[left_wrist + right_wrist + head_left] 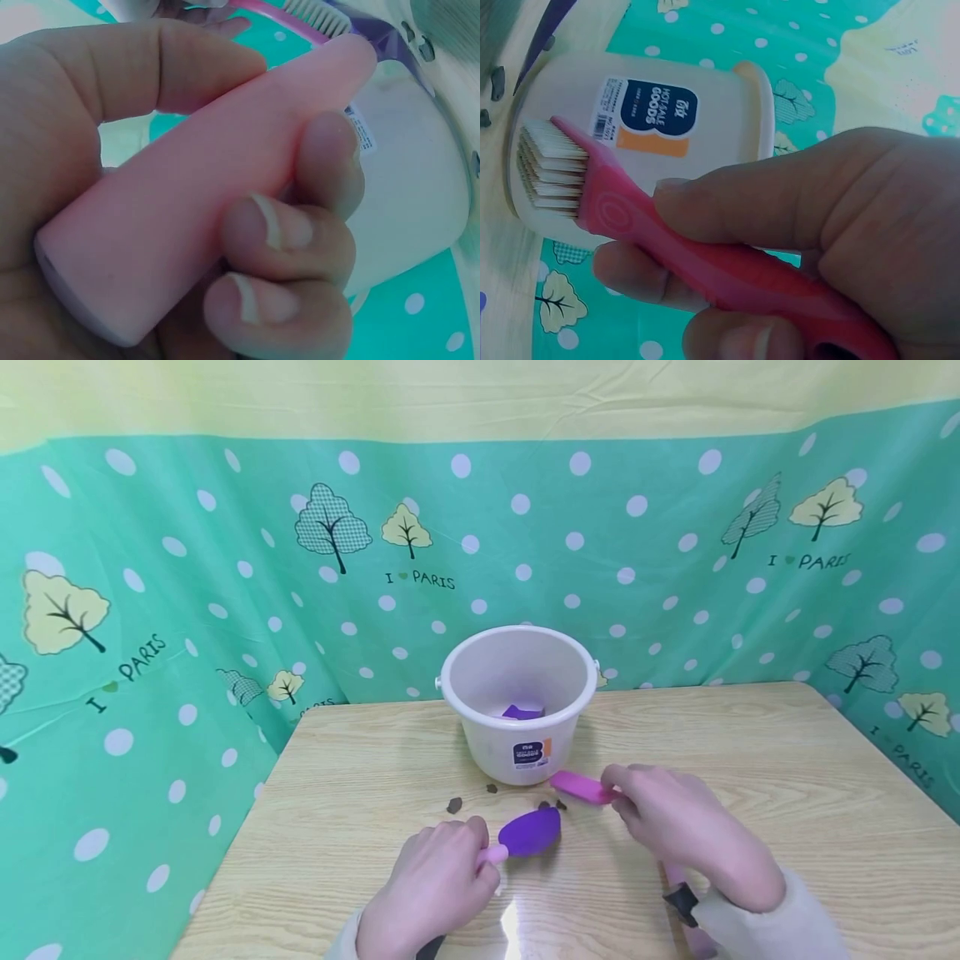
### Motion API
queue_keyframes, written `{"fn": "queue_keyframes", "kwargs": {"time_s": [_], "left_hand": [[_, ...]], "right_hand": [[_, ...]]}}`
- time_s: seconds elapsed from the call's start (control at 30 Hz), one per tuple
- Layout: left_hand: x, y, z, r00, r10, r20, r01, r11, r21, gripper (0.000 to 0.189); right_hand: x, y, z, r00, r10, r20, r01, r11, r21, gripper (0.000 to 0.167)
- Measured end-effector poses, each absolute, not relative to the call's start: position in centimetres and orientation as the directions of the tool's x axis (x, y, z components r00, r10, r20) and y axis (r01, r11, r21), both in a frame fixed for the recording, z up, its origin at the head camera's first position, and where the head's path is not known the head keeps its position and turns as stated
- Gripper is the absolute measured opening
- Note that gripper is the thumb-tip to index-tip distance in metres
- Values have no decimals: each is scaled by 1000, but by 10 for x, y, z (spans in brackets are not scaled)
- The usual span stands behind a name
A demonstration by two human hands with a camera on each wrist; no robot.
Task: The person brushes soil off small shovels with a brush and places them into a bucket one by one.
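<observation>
L: my left hand (435, 877), fingers wrapping purple scoop (531, 832), bucket's (483, 745) 6 o'clock | R: my right hand (678, 814), fingers gripping pink brush (581, 787), 5 o'clock | both probably light; handles look stiff, smooth, perhaps slippery; bristles (555, 169) likely flexible: I'd hold mid-handle.

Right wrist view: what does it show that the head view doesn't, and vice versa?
Right wrist only: the white bristles of the pink brush.
Head only: the left hand gripping the pink scoop handle, and a purple piece inside the white bucket.
Both: the right hand holding the brush, the bucket, its label, dark bits, and the polka-dot curtain.
</observation>
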State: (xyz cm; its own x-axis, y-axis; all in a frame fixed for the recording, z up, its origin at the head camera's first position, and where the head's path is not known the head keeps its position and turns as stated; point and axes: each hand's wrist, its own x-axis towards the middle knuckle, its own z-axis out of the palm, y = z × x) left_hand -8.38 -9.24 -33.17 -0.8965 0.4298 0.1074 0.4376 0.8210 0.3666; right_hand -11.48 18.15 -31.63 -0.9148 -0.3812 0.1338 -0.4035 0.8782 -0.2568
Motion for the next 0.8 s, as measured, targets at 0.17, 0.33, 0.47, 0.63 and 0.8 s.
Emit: {"fn": "queue_keyframes", "kwargs": {"time_s": [0.17, 0.33, 0.47, 0.63, 0.8], "left_hand": [[-84, -92, -331, -897, 430, 101, 435, 821, 370, 11], [-84, -91, -330, -900, 426, 92, 428, 822, 375, 8], [-84, -91, -330, -897, 429, 101, 435, 822, 368, 5], [-84, -91, -331, -895, 432, 112, 443, 831, 336, 10], [-84, -89, -330, -906, 414, 86, 417, 842, 343, 13]], "right_hand": [[-114, 185, -314, -911, -381, 156, -410, 879, -245, 16], [-114, 186, -313, -914, -375, 157, -403, 886, -231, 14], [-113, 185, -312, -915, -374, 153, -401, 886, -232, 14], [-113, 185, -313, -915, -375, 150, -402, 884, -239, 14], [-113, 184, -314, -909, -385, 157, -414, 877, -243, 14]]}}
